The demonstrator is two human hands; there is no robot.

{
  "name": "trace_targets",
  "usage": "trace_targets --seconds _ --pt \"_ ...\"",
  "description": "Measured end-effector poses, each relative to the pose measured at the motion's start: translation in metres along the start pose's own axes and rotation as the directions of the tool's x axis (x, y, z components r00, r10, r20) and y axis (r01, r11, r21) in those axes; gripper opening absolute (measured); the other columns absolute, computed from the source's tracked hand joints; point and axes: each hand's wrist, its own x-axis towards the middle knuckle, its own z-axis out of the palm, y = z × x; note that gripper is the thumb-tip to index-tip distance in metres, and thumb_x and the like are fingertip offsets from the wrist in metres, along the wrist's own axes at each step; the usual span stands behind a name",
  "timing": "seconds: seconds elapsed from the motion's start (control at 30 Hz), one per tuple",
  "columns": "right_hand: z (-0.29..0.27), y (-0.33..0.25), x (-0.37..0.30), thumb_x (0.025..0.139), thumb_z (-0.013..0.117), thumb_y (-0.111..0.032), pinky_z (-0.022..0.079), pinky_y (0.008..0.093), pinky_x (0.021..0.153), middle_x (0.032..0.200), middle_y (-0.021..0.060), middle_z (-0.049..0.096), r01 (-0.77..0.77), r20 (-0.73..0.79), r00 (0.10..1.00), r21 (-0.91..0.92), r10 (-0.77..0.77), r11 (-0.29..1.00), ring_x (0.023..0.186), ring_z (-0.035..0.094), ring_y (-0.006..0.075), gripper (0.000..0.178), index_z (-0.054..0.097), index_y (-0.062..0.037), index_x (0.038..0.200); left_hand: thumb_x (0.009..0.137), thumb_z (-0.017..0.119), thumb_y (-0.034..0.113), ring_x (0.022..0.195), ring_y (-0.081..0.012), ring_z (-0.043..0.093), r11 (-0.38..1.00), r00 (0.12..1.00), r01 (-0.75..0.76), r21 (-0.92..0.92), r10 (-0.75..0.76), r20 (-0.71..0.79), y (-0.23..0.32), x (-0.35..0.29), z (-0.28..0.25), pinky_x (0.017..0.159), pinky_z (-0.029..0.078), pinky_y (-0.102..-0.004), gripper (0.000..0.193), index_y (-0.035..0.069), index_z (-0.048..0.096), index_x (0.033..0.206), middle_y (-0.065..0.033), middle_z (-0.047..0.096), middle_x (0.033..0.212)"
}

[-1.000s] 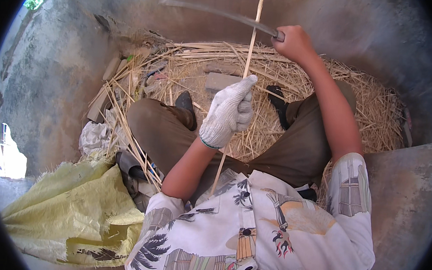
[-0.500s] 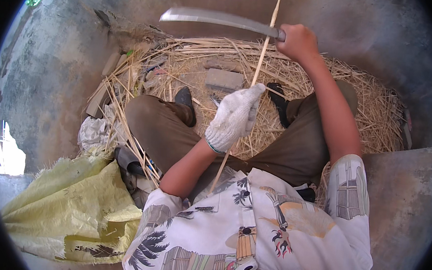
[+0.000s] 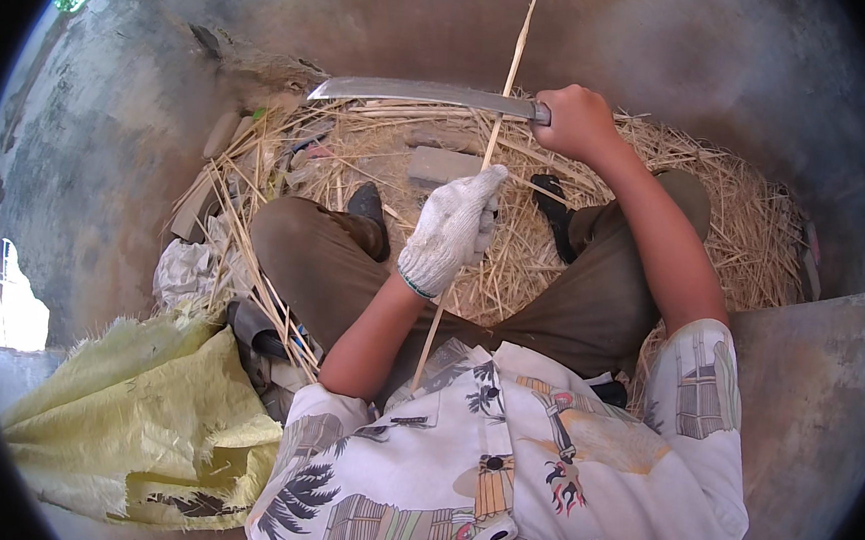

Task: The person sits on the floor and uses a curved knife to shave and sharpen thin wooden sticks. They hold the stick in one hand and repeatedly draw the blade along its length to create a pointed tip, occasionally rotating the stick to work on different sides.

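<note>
My left hand [image 3: 450, 226], in a white knitted glove, is closed around a long thin pale strip, likely bamboo [image 3: 491, 144]. The strip slants from my lap up past the glove toward the far wall. My bare right hand [image 3: 575, 122] grips the handle of a long machete [image 3: 415, 92]. Its blade points left and crosses the strip above the glove, close to the handle end. Whether the edge bites into the strip cannot be made out. The fingers of my left hand are partly hidden behind the glove's back.
Pale shavings and split strips [image 3: 746, 227] cover the floor around my feet. A grey brick [image 3: 444, 166] lies between them. More strips [image 3: 284, 312] lean by my left knee, near a torn yellow woven sack [image 3: 157, 411]. A concrete wall [image 3: 669, 46] stands close ahead.
The machete and my right hand have come down toward me and slightly left. My left hand and the strip have shifted a little left. Both holds stay the same.
</note>
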Motion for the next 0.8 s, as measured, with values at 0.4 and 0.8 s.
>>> trace_targets --seconds 0.4,0.8 --pt "0.008 0.019 0.026 0.077 0.07 -0.032 0.059 0.0455 0.075 0.08 0.0138 0.074 -0.107 -0.205 0.973 0.029 0.111 0.994 0.079 0.072 0.0369 0.02 0.076 -0.0136 0.083 0.102 0.064 0.04 0.051 -0.0064 0.048 0.984 0.985 -0.168 0.062 0.166 0.039 -0.011 0.014 -0.008 0.046 0.039 -0.0255 0.035 0.009 0.062 0.087 0.0036 0.049 0.064" --pt "-0.004 0.007 0.021 0.078 0.068 -0.03 0.059 0.0481 0.076 0.081 0.0152 0.074 -0.056 -0.037 0.997 0.121 0.061 0.991 0.079 0.073 0.0375 0.019 0.075 -0.0133 0.083 0.098 0.069 0.044 0.047 -0.0071 0.044 0.997 1.0 -0.006 -0.08 0.004 -0.028 -0.011 0.005 -0.005 0.043 0.035 -0.0241 0.037 0.013 0.058 0.082 0.0034 0.048 0.062"
